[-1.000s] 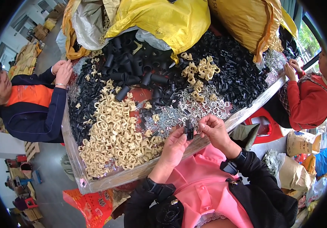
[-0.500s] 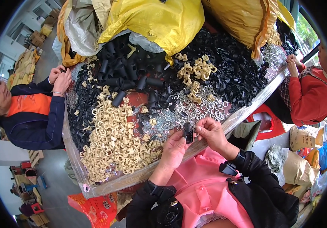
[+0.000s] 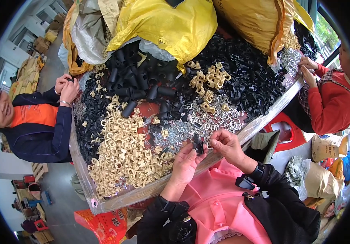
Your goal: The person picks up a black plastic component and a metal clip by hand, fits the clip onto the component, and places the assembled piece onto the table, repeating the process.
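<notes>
Over the near edge of the table, my left hand (image 3: 185,163) grips a small black plastic part (image 3: 198,144) between thumb and fingers, held upright. Just to its right, apart from the part, my right hand (image 3: 228,148) is closed in a pinch. Whatever lies between those fingertips is too small to make out. Beyond both hands spreads a pile of silvery metal rings or clips (image 3: 217,120). A large heap of beige plastic clips (image 3: 122,152) lies to the left of my left hand.
Black tubes (image 3: 164,90) and loose black parts (image 3: 240,69) cover the far table. A yellow sack (image 3: 166,28) and an orange-yellow sack (image 3: 256,24) stand behind. A wooden rim (image 3: 134,193) borders the table. Co-workers sit left and right; a red stool (image 3: 282,132) stands at right.
My right hand has drawn slightly away from the black part, which stays in my left hand. The right co-worker's hands have shifted left and lower. The left co-worker's head has turned.
</notes>
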`<state>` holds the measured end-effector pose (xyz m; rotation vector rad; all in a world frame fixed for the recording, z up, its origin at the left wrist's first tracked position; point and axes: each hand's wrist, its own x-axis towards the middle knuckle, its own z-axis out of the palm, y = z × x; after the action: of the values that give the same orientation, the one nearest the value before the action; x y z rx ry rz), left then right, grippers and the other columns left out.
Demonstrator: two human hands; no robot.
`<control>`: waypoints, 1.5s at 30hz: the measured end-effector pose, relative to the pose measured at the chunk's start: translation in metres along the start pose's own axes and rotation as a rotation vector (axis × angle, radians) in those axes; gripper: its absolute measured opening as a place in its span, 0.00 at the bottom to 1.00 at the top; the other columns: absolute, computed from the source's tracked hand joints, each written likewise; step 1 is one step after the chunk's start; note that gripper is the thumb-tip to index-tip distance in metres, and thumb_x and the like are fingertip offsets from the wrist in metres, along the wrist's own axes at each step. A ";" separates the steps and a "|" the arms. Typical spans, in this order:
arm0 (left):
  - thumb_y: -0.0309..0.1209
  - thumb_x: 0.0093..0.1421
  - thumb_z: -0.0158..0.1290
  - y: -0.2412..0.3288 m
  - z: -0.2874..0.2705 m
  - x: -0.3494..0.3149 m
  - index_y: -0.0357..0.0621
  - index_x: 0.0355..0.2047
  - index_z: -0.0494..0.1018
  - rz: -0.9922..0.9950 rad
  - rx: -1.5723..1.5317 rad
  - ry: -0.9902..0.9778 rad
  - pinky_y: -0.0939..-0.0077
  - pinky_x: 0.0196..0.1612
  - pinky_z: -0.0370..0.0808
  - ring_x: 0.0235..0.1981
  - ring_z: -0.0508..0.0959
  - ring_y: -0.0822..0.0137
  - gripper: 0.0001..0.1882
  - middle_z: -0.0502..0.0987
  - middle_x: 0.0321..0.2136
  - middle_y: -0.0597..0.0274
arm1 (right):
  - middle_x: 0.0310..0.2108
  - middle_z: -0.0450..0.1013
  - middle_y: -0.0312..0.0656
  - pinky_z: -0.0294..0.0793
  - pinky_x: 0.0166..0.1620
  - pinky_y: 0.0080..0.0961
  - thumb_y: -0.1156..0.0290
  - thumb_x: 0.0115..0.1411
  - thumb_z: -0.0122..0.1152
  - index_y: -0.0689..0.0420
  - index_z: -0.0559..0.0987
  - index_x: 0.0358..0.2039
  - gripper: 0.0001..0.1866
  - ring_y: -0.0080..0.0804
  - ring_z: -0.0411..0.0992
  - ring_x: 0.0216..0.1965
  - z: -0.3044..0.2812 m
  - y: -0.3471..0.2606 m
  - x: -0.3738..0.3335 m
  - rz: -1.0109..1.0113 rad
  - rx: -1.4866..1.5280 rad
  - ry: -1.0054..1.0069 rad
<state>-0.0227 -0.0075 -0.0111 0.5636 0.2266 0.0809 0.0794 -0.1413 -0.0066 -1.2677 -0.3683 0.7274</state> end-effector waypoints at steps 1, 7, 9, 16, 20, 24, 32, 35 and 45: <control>0.29 0.56 0.46 0.001 -0.002 -0.001 0.37 0.45 0.63 -0.028 0.007 0.014 0.75 0.44 0.68 0.40 0.71 0.68 0.16 0.70 0.39 0.59 | 0.22 0.68 0.32 0.65 0.24 0.09 0.73 0.53 0.54 0.60 0.69 0.29 0.06 0.14 0.65 0.21 0.001 -0.001 -0.001 -0.051 0.004 0.012; 0.29 0.56 0.47 -0.001 -0.004 -0.007 0.39 0.44 0.64 -0.112 0.017 0.056 0.76 0.41 0.71 0.38 0.73 0.66 0.16 0.71 0.39 0.57 | 0.22 0.68 0.31 0.64 0.24 0.12 0.73 0.52 0.55 0.60 0.70 0.28 0.05 0.15 0.65 0.22 0.006 -0.003 -0.008 -0.192 -0.187 0.034; 0.29 0.56 0.47 0.001 -0.002 -0.009 0.38 0.45 0.64 -0.133 0.025 0.042 0.77 0.41 0.71 0.38 0.73 0.68 0.16 0.71 0.38 0.59 | 0.22 0.68 0.34 0.64 0.24 0.15 0.74 0.50 0.57 0.59 0.71 0.27 0.06 0.19 0.66 0.22 0.009 -0.006 -0.010 -0.342 -0.399 0.029; 0.30 0.55 0.47 0.007 0.004 -0.015 0.38 0.45 0.64 -0.193 0.038 -0.007 0.77 0.41 0.71 0.36 0.74 0.69 0.17 0.72 0.37 0.61 | 0.22 0.68 0.39 0.64 0.25 0.22 0.79 0.43 0.60 0.59 0.71 0.26 0.08 0.31 0.67 0.21 0.015 -0.015 -0.011 -0.712 -0.684 -0.028; 0.30 0.55 0.47 0.007 0.003 -0.015 0.38 0.43 0.65 -0.209 0.030 -0.009 0.76 0.41 0.72 0.35 0.74 0.70 0.15 0.72 0.36 0.61 | 0.22 0.68 0.39 0.63 0.26 0.23 0.82 0.41 0.60 0.60 0.71 0.26 0.11 0.32 0.66 0.21 0.016 -0.017 -0.010 -0.855 -0.797 -0.075; 0.30 0.55 0.47 0.007 0.005 -0.016 0.38 0.41 0.66 -0.210 0.019 0.002 0.76 0.40 0.72 0.34 0.74 0.71 0.14 0.72 0.34 0.62 | 0.22 0.68 0.38 0.63 0.26 0.23 0.83 0.40 0.60 0.60 0.70 0.27 0.12 0.31 0.66 0.21 0.016 -0.017 -0.010 -0.940 -0.861 -0.087; 0.29 0.56 0.47 0.002 0.001 -0.015 0.38 0.42 0.65 -0.202 0.017 0.027 0.79 0.36 0.74 0.32 0.75 0.71 0.14 0.73 0.33 0.61 | 0.23 0.68 0.37 0.63 0.26 0.23 0.82 0.37 0.60 0.60 0.70 0.29 0.15 0.29 0.65 0.21 0.014 -0.016 -0.009 -1.026 -0.978 -0.064; 0.29 0.55 0.47 0.001 -0.001 -0.015 0.38 0.42 0.65 -0.213 0.007 0.037 0.79 0.36 0.74 0.32 0.75 0.71 0.14 0.73 0.33 0.61 | 0.23 0.68 0.37 0.62 0.26 0.22 0.82 0.37 0.60 0.60 0.70 0.29 0.15 0.29 0.65 0.21 0.014 -0.014 -0.009 -1.028 -0.998 -0.068; 0.27 0.55 0.47 0.003 -0.008 -0.018 0.37 0.41 0.67 -0.238 0.019 0.092 0.80 0.37 0.73 0.32 0.75 0.70 0.13 0.73 0.33 0.59 | 0.24 0.68 0.38 0.63 0.26 0.24 0.80 0.39 0.61 0.59 0.71 0.30 0.14 0.31 0.65 0.22 0.017 -0.008 -0.009 -0.844 -0.904 -0.138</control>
<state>-0.0424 -0.0034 -0.0120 0.5492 0.3826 -0.1262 0.0643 -0.1358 0.0074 -1.6898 -1.3492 -0.1309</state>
